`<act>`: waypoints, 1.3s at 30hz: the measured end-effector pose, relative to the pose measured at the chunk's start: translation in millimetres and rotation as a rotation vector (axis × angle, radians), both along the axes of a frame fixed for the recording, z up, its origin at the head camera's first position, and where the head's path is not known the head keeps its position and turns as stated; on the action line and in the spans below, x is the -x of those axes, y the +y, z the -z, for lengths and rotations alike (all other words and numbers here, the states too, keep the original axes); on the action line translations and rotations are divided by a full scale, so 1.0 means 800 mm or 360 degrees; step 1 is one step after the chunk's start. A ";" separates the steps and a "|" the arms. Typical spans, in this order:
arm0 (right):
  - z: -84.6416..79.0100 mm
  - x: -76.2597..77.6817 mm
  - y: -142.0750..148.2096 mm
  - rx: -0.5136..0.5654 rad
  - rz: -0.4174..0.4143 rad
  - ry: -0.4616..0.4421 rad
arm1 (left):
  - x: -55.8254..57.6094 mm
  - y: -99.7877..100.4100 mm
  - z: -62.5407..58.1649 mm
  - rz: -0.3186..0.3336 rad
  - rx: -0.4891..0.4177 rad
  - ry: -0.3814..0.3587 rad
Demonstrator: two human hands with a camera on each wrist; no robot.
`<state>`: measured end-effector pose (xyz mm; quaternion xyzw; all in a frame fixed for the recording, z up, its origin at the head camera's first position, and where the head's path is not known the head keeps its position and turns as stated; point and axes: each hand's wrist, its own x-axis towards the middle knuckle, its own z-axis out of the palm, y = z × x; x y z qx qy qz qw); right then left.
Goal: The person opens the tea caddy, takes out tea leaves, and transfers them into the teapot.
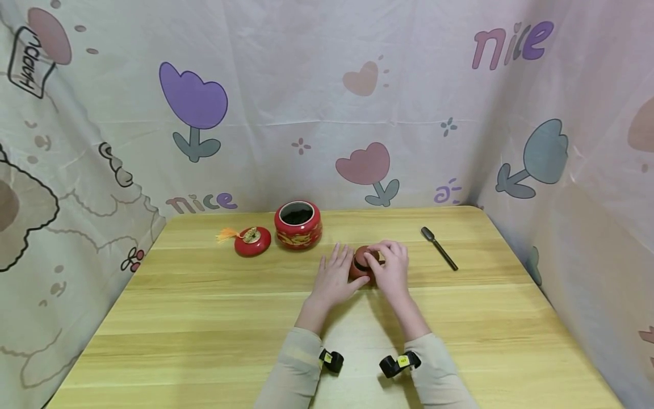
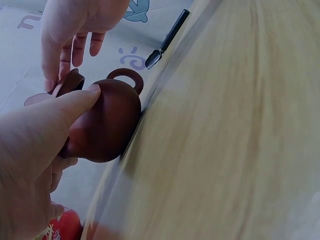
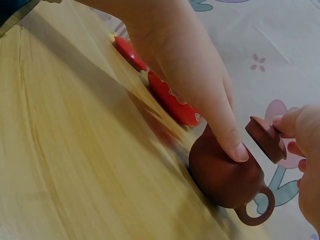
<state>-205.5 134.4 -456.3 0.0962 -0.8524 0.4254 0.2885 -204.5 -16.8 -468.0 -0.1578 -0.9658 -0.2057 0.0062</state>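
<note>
A brown clay teapot (image 1: 356,271) stands on the table in front of the person, its ring handle toward the right. My left hand (image 1: 333,279) steadies it, thumb on the near side of the body and fingers around the far side. Above the pot's mouth, my right hand (image 1: 392,271) pinches the teapot lid (image 3: 265,139) by its knob between thumb and fingers. The lid is tilted and lifted off the opening, as the right wrist view shows. The left wrist view shows the teapot body (image 2: 110,125) close up, the thumb lying across its upper part.
Behind and to the left stands a red jar (image 1: 298,230) with gold decoration and dark contents. Its red lid (image 1: 252,243) with an orange tassel lies beside it. A dark scoop (image 1: 439,248) lies at the right on the wooden table (image 1: 204,329). A patterned cloth hangs behind.
</note>
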 end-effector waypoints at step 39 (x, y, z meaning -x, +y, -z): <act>0.021 -0.002 -0.006 0.0059 -0.0014 -0.0130 | -0.001 -0.001 0.001 -0.0003 0.0015 0.0003</act>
